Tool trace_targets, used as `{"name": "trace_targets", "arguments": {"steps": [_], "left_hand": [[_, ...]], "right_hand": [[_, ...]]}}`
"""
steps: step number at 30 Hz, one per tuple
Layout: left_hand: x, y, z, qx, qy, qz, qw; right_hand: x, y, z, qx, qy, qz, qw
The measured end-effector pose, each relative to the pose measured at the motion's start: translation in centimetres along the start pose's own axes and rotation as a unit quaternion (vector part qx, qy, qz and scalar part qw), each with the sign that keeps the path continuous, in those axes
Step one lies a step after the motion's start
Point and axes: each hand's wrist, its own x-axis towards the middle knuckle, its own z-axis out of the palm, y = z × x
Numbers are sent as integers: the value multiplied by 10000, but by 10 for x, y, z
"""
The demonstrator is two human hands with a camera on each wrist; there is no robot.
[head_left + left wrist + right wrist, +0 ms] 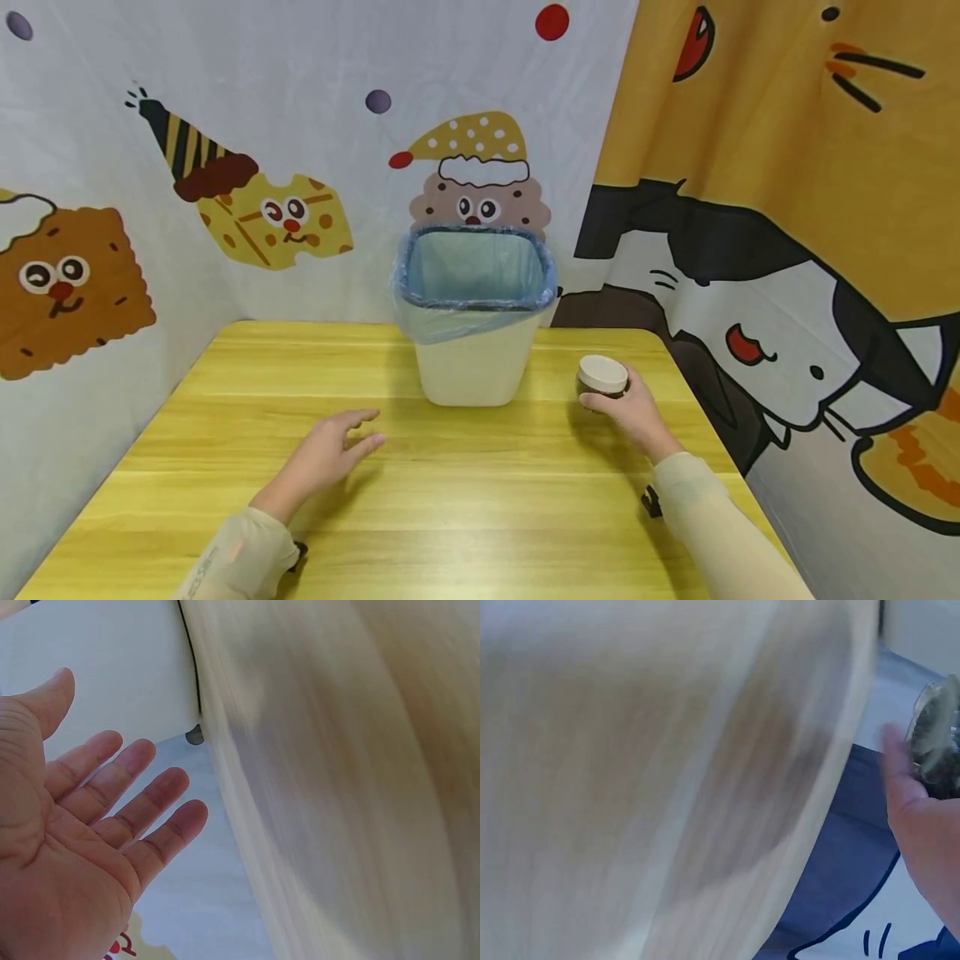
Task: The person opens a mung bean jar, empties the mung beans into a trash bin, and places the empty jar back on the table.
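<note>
My right hand (628, 410) grips a small round jar (602, 375) with a white lid, over the right part of the table. Dark contents show through the jar's clear side in the right wrist view, where the jar (937, 742) is cut off by the frame edge. The left hand (327, 452) hovers over the table's left half, its fingers spread and nothing in them. In the left wrist view the palm of that hand (75, 840) faces the camera, fingers loosely extended. A pale bin (472, 362) stands between and beyond both hands, lined with a blue plastic bag (435, 325) folded over its rim.
The wooden table (480, 517) has its far edge near a white curtain (300, 50) printed with cartoon food. To the right hangs a yellow curtain (787, 150) with cartoon cats. The bin sits near the table's far edge.
</note>
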Motion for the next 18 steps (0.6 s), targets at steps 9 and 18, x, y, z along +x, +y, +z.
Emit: {"name": "trace_targets", "arguments": {"steps": [9, 18], "left_hand": [[0, -1, 4, -149, 170, 91, 9997], [-2, 7, 7, -235, 453, 137, 9986]], "right_hand": [[-10, -19, -10, 1868, -20, 382, 9817], [-33, -33, -3, 3579, -382, -267, 9326]]}}
